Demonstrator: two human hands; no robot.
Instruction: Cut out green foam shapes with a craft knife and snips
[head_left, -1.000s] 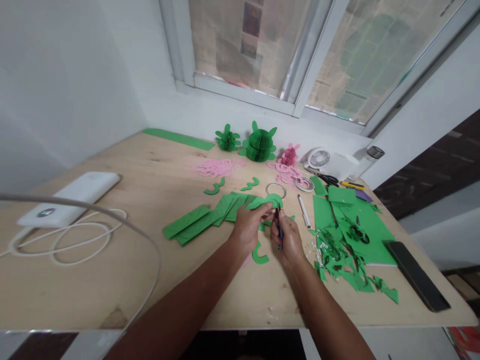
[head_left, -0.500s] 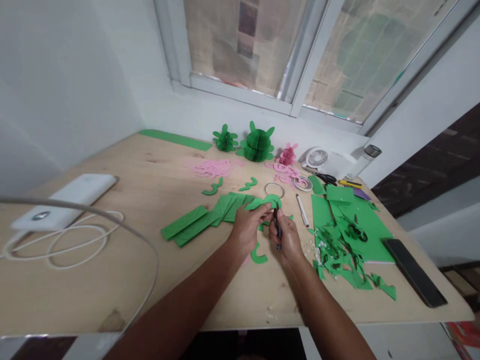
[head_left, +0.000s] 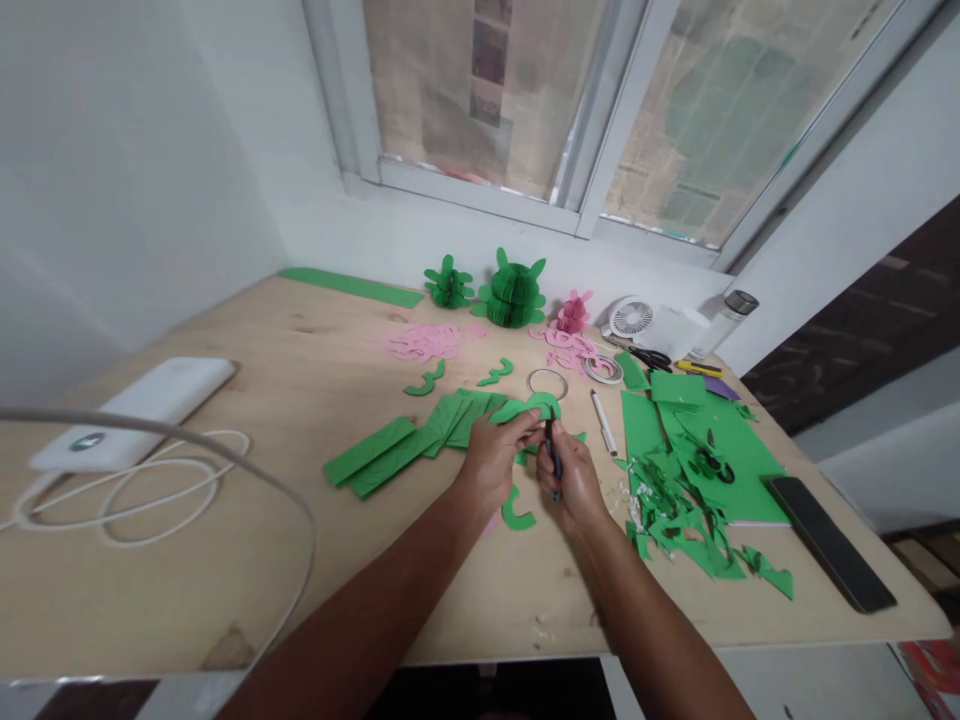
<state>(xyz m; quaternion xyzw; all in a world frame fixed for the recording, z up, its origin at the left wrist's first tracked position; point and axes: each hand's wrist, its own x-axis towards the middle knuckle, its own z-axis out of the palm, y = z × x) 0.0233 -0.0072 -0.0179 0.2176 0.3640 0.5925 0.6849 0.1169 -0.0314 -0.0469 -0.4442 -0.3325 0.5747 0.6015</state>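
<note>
My left hand (head_left: 491, 458) pinches a curved green paper cutout (head_left: 541, 402) between thumb and fingers, above the middle of the table. Close beside it, my right hand (head_left: 574, 472) is closed around a slim dark tool (head_left: 556, 466); its tip meets the cutout, and its exact kind is hard to make out. Just below the hands lies a hooked green paper piece (head_left: 517, 512). Left of them is a fanned row of green paper strips (head_left: 390, 455). Two wavy green cutouts (head_left: 424, 380) rest farther back, near a thin metal ring (head_left: 548, 374).
Green scraps (head_left: 679, 515) and small black scissors (head_left: 711, 462) lie on green sheets (head_left: 645, 418) at right, beside a phone (head_left: 829, 540). Paper figures (head_left: 516, 292) and a fan (head_left: 631, 317) stand at the back. A power bank (head_left: 142, 410) and white cable (head_left: 169, 475) occupy the left.
The camera view has shifted very slightly. Both hands keep their hold on the cutout and the dark tool, with hardly any movement.
</note>
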